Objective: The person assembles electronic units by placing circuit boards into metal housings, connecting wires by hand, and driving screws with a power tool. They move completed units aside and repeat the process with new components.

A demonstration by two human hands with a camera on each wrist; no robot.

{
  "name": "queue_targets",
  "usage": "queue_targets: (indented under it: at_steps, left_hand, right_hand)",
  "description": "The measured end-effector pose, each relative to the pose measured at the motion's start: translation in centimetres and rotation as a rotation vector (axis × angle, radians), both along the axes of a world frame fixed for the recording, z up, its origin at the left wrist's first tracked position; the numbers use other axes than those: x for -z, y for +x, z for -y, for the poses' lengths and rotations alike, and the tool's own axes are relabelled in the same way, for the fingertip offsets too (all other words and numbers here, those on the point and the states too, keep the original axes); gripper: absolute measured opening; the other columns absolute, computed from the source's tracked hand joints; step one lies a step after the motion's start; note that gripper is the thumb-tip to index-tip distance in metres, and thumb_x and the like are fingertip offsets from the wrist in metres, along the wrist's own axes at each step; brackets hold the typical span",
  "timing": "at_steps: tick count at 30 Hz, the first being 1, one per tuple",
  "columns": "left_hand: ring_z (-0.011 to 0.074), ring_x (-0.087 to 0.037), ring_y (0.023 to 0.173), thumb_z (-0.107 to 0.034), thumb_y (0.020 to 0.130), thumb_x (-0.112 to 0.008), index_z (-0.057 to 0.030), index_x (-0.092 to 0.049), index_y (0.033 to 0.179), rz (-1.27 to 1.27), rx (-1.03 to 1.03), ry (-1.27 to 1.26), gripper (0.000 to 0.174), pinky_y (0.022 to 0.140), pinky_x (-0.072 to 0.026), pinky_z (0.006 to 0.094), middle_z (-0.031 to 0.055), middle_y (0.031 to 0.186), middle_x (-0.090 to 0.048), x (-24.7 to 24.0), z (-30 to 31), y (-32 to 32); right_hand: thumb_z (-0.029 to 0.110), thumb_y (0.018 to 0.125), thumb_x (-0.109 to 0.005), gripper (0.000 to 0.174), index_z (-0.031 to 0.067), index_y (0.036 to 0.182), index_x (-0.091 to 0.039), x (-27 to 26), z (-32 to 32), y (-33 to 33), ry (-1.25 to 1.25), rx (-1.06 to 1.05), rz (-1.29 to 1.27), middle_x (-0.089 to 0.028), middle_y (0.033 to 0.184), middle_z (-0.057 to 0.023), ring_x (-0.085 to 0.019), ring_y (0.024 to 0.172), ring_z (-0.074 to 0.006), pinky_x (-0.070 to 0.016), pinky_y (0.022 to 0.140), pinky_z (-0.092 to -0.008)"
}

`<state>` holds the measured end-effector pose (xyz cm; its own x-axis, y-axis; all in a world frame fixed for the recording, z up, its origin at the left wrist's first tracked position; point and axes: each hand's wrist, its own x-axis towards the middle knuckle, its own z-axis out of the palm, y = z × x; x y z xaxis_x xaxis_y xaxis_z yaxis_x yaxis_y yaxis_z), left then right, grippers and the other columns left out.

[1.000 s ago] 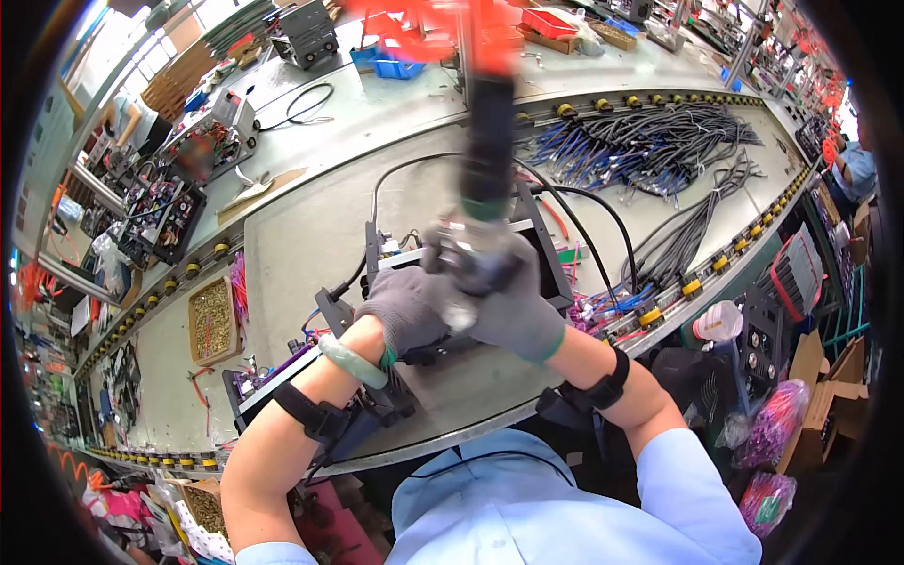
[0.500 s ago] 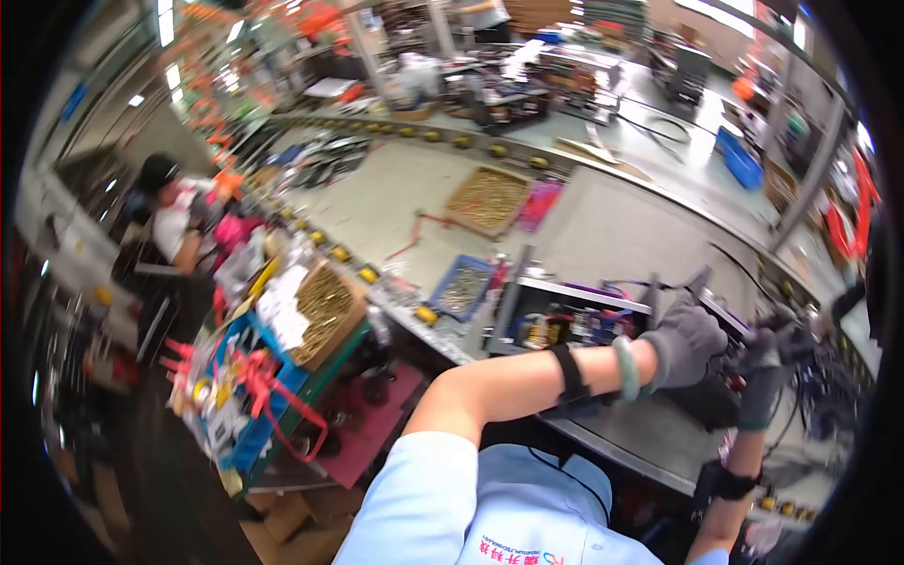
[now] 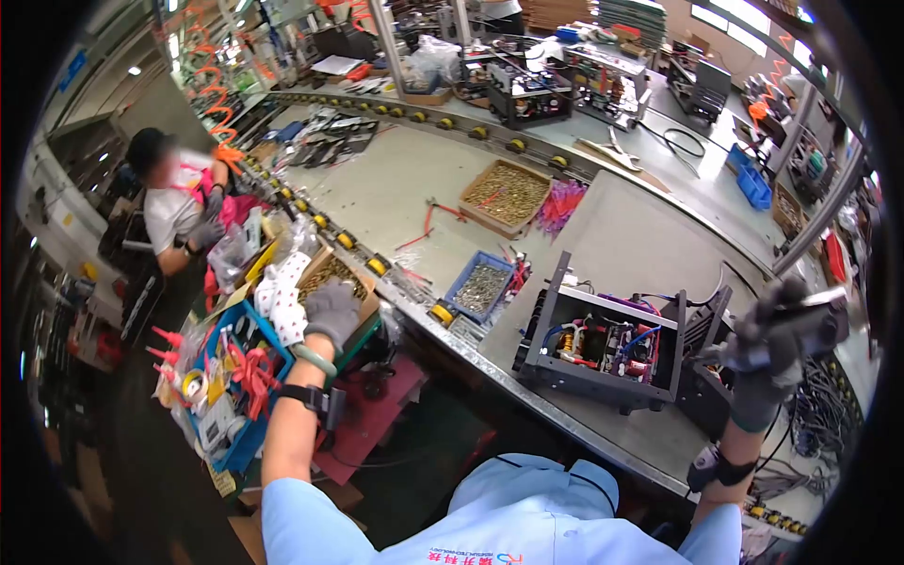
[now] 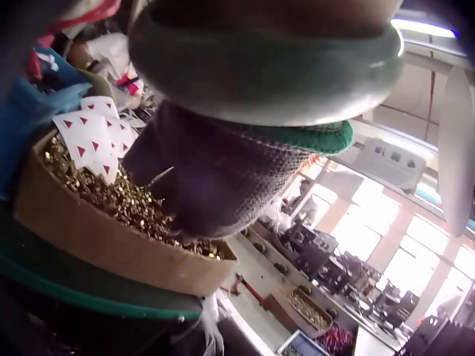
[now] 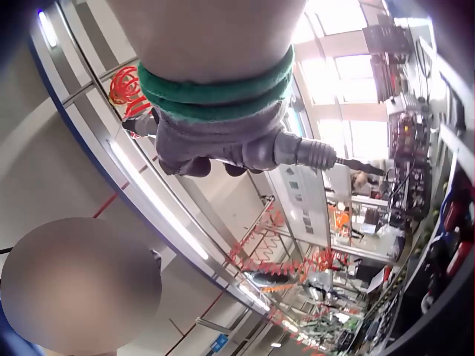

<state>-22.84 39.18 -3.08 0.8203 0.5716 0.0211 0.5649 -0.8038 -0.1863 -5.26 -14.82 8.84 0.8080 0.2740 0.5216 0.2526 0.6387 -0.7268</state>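
Note:
My gloved left hand [image 3: 334, 314] reaches down into a cardboard box [image 4: 119, 248] of brass-coloured screws [image 4: 104, 189], left of the bench. In the left wrist view its fingers are hidden behind the glove and among the screws. My gloved right hand [image 3: 761, 372], raised at the right, grips a power screwdriver [image 3: 805, 325]. The tool's nose [image 5: 315, 153] and thin bit [image 5: 360, 165] stick out past the fingers in the right wrist view. Between the hands, an open black metal chassis [image 3: 603, 388] with wires and electronic parts rests on the bench.
A blue tray [image 3: 457, 297] of small metal parts and a brown tray [image 3: 471, 212] of screws lie on the bench. Rollers [image 3: 377, 266] line its edge. A blue bin [image 3: 250, 443] stands by the box. Another person [image 3: 174, 207] works at the far left.
The view has swung left. My left hand has left the chassis and moved left to the box of screws. My right hand has lifted away from the chassis, still gripping the screwdriver.

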Motion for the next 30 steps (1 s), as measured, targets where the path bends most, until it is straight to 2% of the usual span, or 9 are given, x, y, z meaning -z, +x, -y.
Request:
queue_targets:
  at_steps: [2, 5, 10, 12, 14, 20, 22, 23, 30]
  left_hand:
    - [0.0354, -0.066, 0.083, -0.018, 0.084, -0.055, -0.0105, -0.070, 0.079, 0.343, 0.254, -0.064, 0.017, 0.071, -0.0543, 0.0466, 0.0147, 0.086, -0.067, 3.4, 1.5, 4.3]
    - [0.0337, -0.066, 0.089, -0.031, 0.086, -0.060, -0.0137, -0.070, 0.092, 0.216, 0.533, -0.386, 0.021, 0.079, -0.0515, 0.0468, 0.0127, 0.099, -0.068, 6.1, 6.8, 10.9]
    - [0.0315, -0.069, 0.099, -0.025, 0.084, -0.062, -0.0146, -0.073, 0.101, -0.188, 0.363, -0.270, 0.023, 0.080, -0.0546, 0.0474, 0.0152, 0.106, -0.070, 12.4, 9.3, 19.9]
    - [0.0299, -0.069, 0.101, -0.019, 0.085, -0.060, -0.0152, -0.074, 0.102, -0.334, 0.351, -0.262, 0.022, 0.078, -0.0554, 0.0504, 0.0150, 0.109, -0.071, 11.3, 9.7, 20.9]
    - [0.0319, -0.068, 0.102, -0.021, 0.084, -0.060, -0.0139, -0.073, 0.107, -0.403, 0.389, -0.328, 0.028, 0.082, -0.0549, 0.0476, 0.0167, 0.112, -0.069, 9.1, 9.5, 20.2]
    - [0.0313, -0.071, 0.081, -0.026, 0.083, -0.057, -0.0050, -0.073, 0.092, 0.110, 0.244, -0.759, 0.028, 0.077, -0.0553, 0.0402, 0.0196, 0.083, -0.071, 12.5, 6.0, 18.1]
    - [0.0238, -0.071, 0.068, -0.026, 0.086, -0.058, -0.0035, -0.072, 0.089, 0.203, 0.053, -1.081, 0.027, 0.068, -0.0560, 0.0373, 0.0165, 0.077, -0.071, 12.2, 6.5, 17.0]
    - [0.0106, -0.061, 0.055, -0.017, 0.088, -0.062, -0.0034, -0.071, 0.092, 0.286, 0.012, -1.145, 0.016, 0.051, -0.0515, 0.0274, 0.0029, 0.071, -0.068, 12.0, 6.8, 16.6]
    - [0.0093, -0.059, 0.053, -0.013, 0.084, -0.068, -0.0036, -0.073, 0.090, 0.449, 0.226, -1.119, 0.012, 0.051, -0.0479, 0.0252, 0.0028, 0.072, -0.069, 12.6, 6.8, 15.3]
  right_hand:
    - [0.013, 0.082, -0.075, 0.067, 0.0068, 0.139, -0.040, -1.5, -3.9, -0.7, -0.040, -0.106, -0.056, -0.054, 0.106, -0.0081, -0.062, 0.085, -0.0172, -0.0568, 0.059, -0.0287]
    - [0.018, 0.079, -0.080, 0.064, 0.0112, 0.133, -0.046, -2.6, -8.2, -1.5, -0.116, -0.075, -0.135, -0.057, 0.104, -0.0077, -0.062, 0.082, -0.0157, -0.0506, 0.054, -0.0235]
    - [0.019, 0.075, -0.085, 0.067, 0.0118, 0.129, -0.047, -3.1, -9.8, -2.2, -0.193, -0.152, -0.174, -0.060, 0.103, -0.0075, -0.061, 0.082, -0.0152, -0.0505, 0.065, -0.0263]
    - [0.024, 0.076, -0.085, 0.064, 0.0122, 0.128, -0.048, -2.8, -10.1, -2.1, -0.221, -0.039, -0.100, -0.060, 0.098, -0.0077, -0.061, 0.070, -0.0129, -0.0453, 0.050, -0.0244]
    - [0.021, 0.076, -0.084, 0.064, 0.0122, 0.129, -0.048, -3.3, -9.3, -2.3, -0.226, -0.044, -0.126, -0.059, 0.101, -0.0084, -0.061, 0.077, -0.0144, -0.0481, 0.059, -0.0263]
    - [0.012, 0.082, -0.076, 0.058, 0.0115, 0.133, -0.047, -1.9, -9.9, -0.8, -0.052, -0.232, -0.192, -0.059, 0.108, -0.0085, -0.063, 0.086, -0.0166, -0.0517, 0.067, -0.0256]
    - [0.009, 0.084, -0.074, 0.056, 0.0109, 0.133, -0.047, -1.7, -10.9, -0.9, -0.072, -0.200, -0.233, -0.060, 0.109, -0.0082, -0.064, 0.087, -0.0151, -0.0509, 0.066, -0.0242]
    - [0.007, 0.084, -0.073, 0.056, 0.0102, 0.133, -0.047, -1.4, -11.0, -0.6, -0.127, -0.175, -0.229, -0.059, 0.109, -0.0079, -0.063, 0.087, -0.0137, -0.0511, 0.065, -0.0247]
    - [0.015, 0.080, -0.079, 0.056, 0.0088, 0.128, -0.050, -2.1, -13.3, -1.0, -0.015, -0.050, -0.275, -0.062, 0.104, -0.0111, -0.066, 0.079, -0.0176, -0.0545, 0.069, -0.0326]
